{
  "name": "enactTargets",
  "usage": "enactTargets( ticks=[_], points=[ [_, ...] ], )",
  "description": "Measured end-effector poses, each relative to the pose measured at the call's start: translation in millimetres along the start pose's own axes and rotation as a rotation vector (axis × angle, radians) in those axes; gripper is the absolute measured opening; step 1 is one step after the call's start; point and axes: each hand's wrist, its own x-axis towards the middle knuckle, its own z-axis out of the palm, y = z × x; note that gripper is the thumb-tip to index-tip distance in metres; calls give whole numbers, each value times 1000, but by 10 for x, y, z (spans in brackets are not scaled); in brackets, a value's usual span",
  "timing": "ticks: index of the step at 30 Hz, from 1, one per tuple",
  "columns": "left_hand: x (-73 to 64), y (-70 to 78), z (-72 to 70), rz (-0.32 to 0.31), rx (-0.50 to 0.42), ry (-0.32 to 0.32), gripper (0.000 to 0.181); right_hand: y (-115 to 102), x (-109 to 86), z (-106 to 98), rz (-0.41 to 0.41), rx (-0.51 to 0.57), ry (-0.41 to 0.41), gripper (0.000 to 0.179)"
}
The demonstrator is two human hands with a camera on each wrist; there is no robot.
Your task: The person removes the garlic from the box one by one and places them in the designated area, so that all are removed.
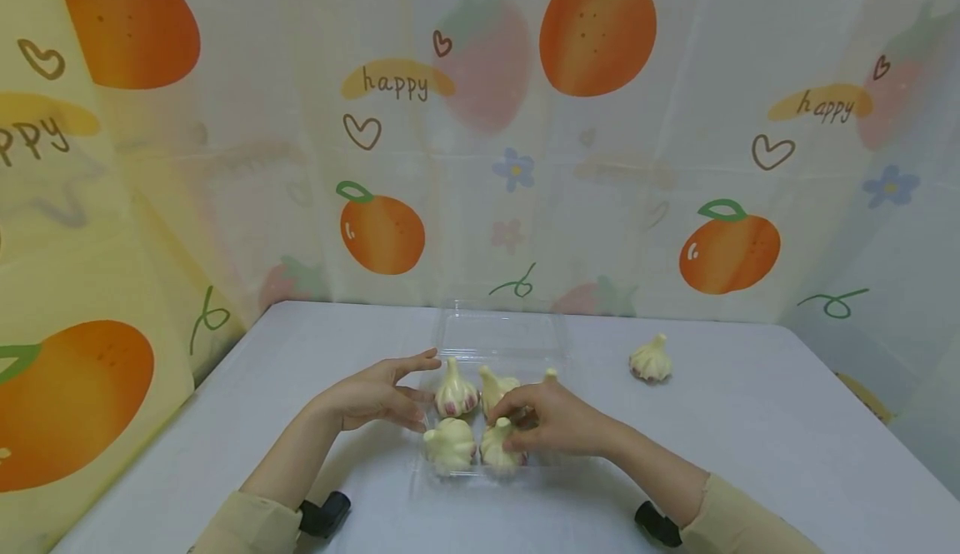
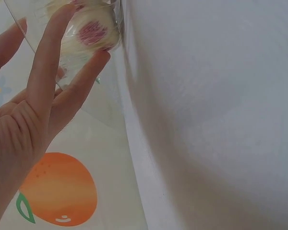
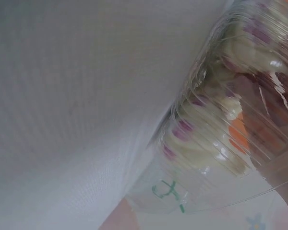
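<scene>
A clear plastic clamshell box [image 1: 551,459] stands on the table with its lid [image 1: 501,333] folded back. Inside are several garlic bulbs: one back left [image 1: 456,391], one front left [image 1: 450,446], one back middle [image 1: 497,386] and one front middle [image 1: 497,447]. Another bulb, at the back right, is mostly hidden behind my right hand [image 1: 558,417]. That hand reaches in over the right wall, thumb and fingers pinching the front middle bulb. My left hand [image 1: 382,393] has its fingers spread, fingertips touching the box's left wall; in the left wrist view a bulb [image 2: 92,33] shows through the plastic.
A single garlic bulb [image 1: 651,360] lies on the white table [image 1: 720,421], to the right of the box. Behind the table hangs a fruit-printed curtain [image 1: 480,204], and a yellow-tinted part [image 1: 67,271] of it stands at the left.
</scene>
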Motion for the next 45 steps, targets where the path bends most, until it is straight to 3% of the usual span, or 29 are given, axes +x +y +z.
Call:
enactTargets(
  ticks=[19, 45],
  points=[
    [-11, 16, 8, -3, 6, 5, 85, -24, 5, 1, -85, -53, 23, 19],
    [-3, 14, 10, 3, -2, -1, 84, -26, -1, -62, -94, 1, 53, 19]
  ],
)
